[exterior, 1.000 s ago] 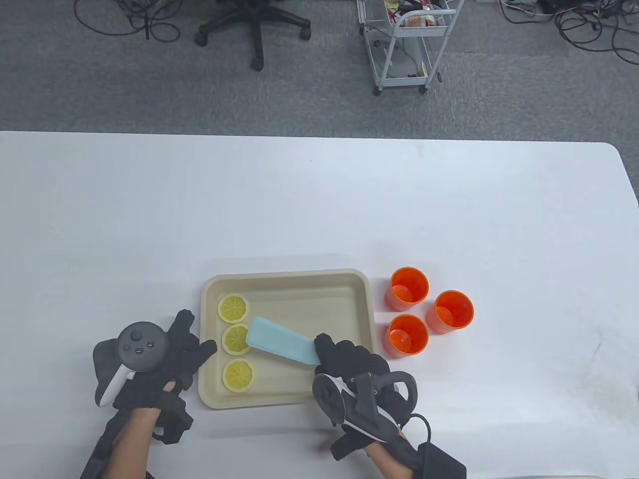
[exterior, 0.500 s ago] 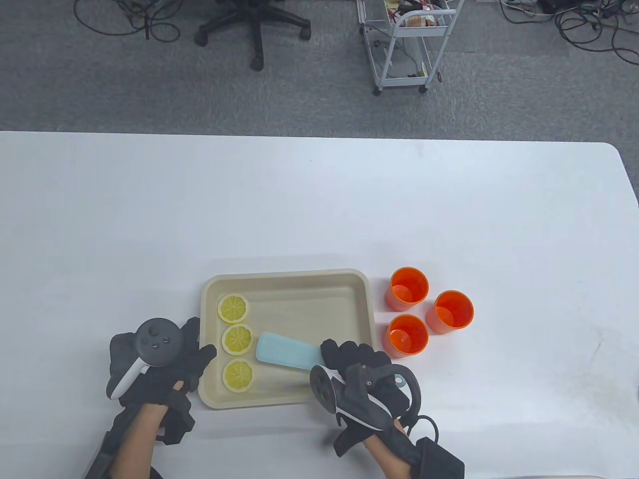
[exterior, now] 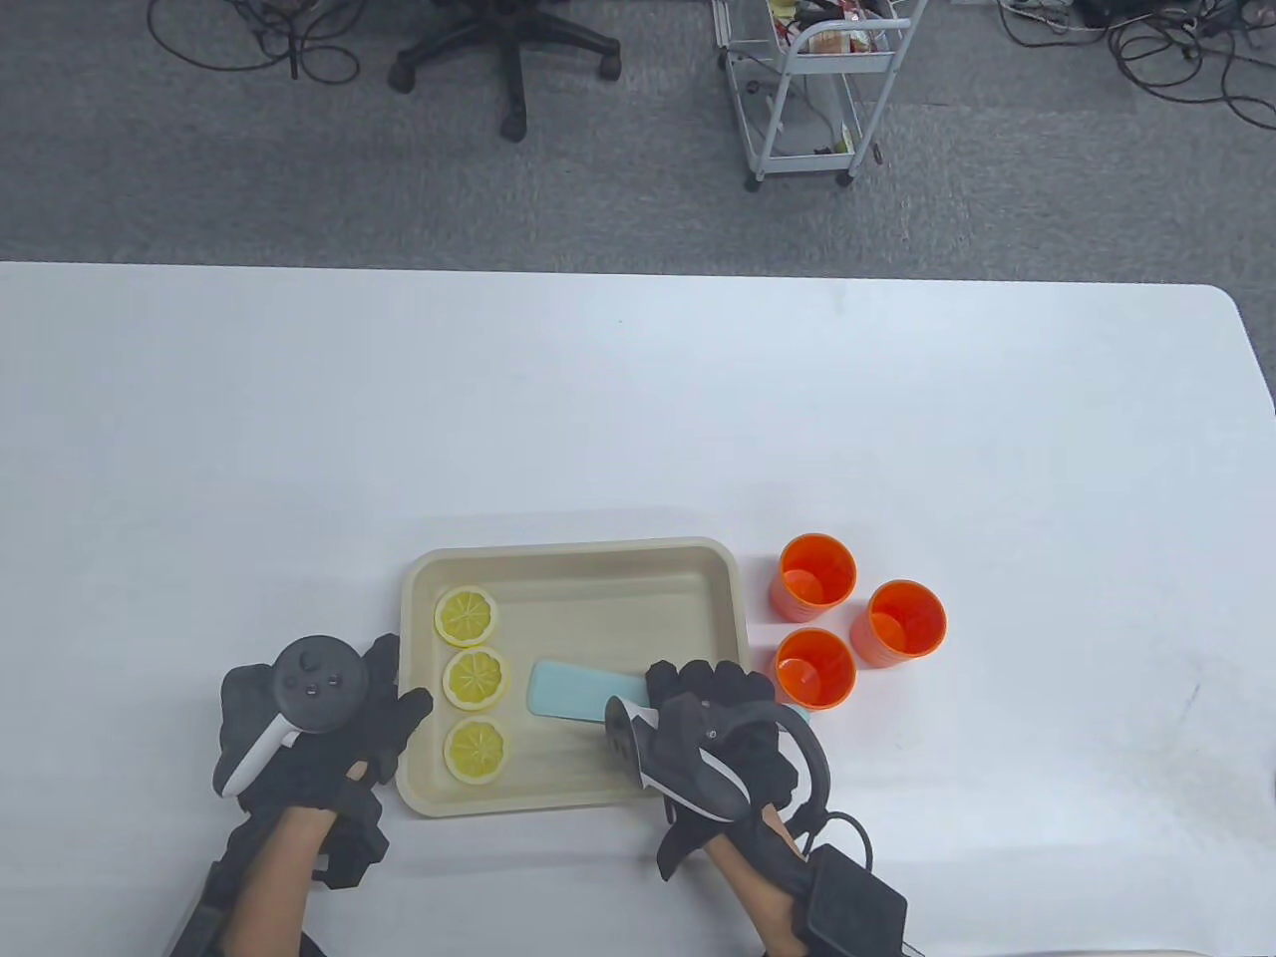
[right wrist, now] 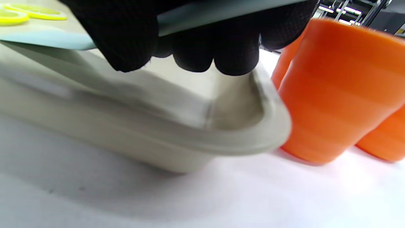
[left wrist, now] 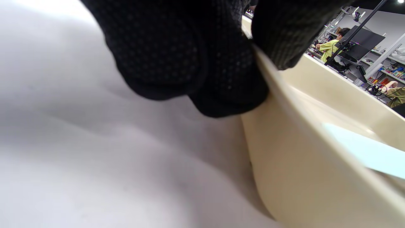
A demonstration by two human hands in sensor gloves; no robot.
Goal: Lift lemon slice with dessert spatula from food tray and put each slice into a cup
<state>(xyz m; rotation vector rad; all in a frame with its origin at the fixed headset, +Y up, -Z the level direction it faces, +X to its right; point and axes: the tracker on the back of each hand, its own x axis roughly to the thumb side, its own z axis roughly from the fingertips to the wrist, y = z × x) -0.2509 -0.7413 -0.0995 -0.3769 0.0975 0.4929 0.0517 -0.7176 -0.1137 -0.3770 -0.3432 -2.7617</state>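
Note:
A beige food tray (exterior: 718, 578) lies near the table's front edge. Three lemon slices sit in a column along its left side: the far one (exterior: 466, 616), the middle one (exterior: 474, 679) and the near one (exterior: 475, 750). My right hand (exterior: 713, 733) grips the handle of a light blue dessert spatula (exterior: 573, 691), whose blade lies low over the tray floor, its tip just right of the middle slice. In the right wrist view the fingers (right wrist: 202, 53) wrap the spatula (right wrist: 41, 39) above the tray corner (right wrist: 253, 139). My left hand (exterior: 384, 713) pinches the tray's left rim (left wrist: 284, 104).
Three empty orange cups stand right of the tray: a far one (exterior: 817, 574), a right one (exterior: 905, 622) and a near one (exterior: 815, 670), close to my right hand. An office chair (exterior: 503, 45) and a white cart (exterior: 812, 85) stand on the floor beyond the table.
My right hand has drawn the spatula back to the right and turned it flatter, so its blade no longer covers the middle lemon slice. My left hand shifted slightly right onto the tray rim.

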